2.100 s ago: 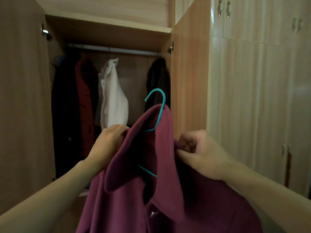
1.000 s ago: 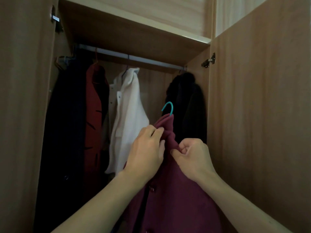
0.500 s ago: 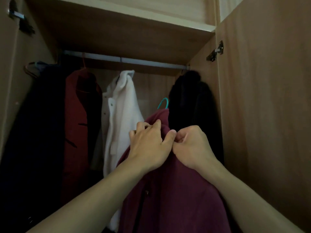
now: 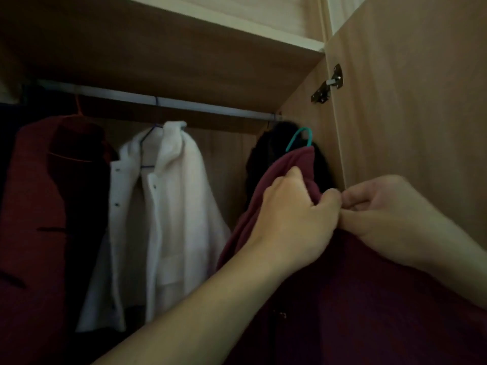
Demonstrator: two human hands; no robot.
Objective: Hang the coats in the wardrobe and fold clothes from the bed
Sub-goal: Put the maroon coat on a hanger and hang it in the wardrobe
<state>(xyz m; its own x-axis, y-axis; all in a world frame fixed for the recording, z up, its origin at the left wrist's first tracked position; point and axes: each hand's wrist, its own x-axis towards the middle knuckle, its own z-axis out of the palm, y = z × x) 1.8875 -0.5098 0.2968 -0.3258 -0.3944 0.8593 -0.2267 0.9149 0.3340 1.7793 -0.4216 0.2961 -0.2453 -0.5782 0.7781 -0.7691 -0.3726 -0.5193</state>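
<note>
Maroon coat (image 4: 369,299) fills the 5 o'clock sector of the view, raised in front of the open wardrobe (image 4: 303,109). The left hand (image 4: 292,222) grasps the coat at the collar, fingers curled over a fold of fabric. The right hand (image 4: 387,214), touching the left hand on its 3 o'clock side, pinches the same collar region between thumb and curled fingers. A teal hanger (image 4: 300,138) sits inside the coat; only its hook is visible, projecting from the collar at 12 o'clock of the left hand. The hook lies just below the rail (image 4: 184,105) and is not hooked over it. The rail runs across the wardrobe under the shelf (image 4: 184,48). Garments hanging from the rail include a red coat (image 4: 34,206) at the 9 o'clock side, a white coat (image 4: 171,206) at its 3 o'clock side, and a black coat (image 4: 266,159) at the far right end, directly behind the teal hook. The white coat and the black coat are well apart, with bare back panel between them. A metal hinge (image 4: 328,85) at 1 o'clock joins the wardrobe side wall to the open door (image 4: 408,101), which occupies the 2 o'clock to 3 o'clock sector.
</note>
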